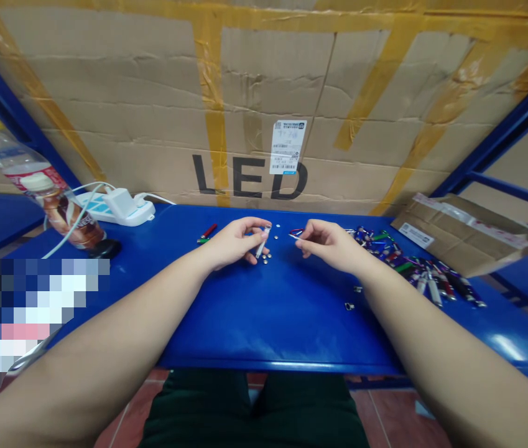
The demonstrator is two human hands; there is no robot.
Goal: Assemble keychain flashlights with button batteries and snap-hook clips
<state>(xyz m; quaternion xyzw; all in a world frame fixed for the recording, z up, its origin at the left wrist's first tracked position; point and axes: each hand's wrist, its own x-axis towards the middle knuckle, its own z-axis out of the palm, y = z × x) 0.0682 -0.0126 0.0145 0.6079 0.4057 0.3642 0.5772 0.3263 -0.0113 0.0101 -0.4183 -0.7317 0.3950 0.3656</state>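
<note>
My left hand (240,242) is closed around a slim silver-white tube (260,242), gripped between thumb and fingers and tilted. In a pinch, my right hand (322,242) holds a thin pale pointed piece (295,236) whose kind I cannot make out. The two hands are apart, with a gap between them. Small round silver discs (265,261) lie on the blue table (282,323) just below my left fingers, and a few more sit behind. Two small metal pieces (349,306) rest near my right forearm. Left of my left hand lie a red tube (209,231) and a green one.
A pile of colourful slim metal tubes (403,261) spreads to the right, before a small cardboard box (464,230). At left stand a drink bottle (63,211) and a white power strip (128,210) with cables. A large taped carton (152,112) walls off the back.
</note>
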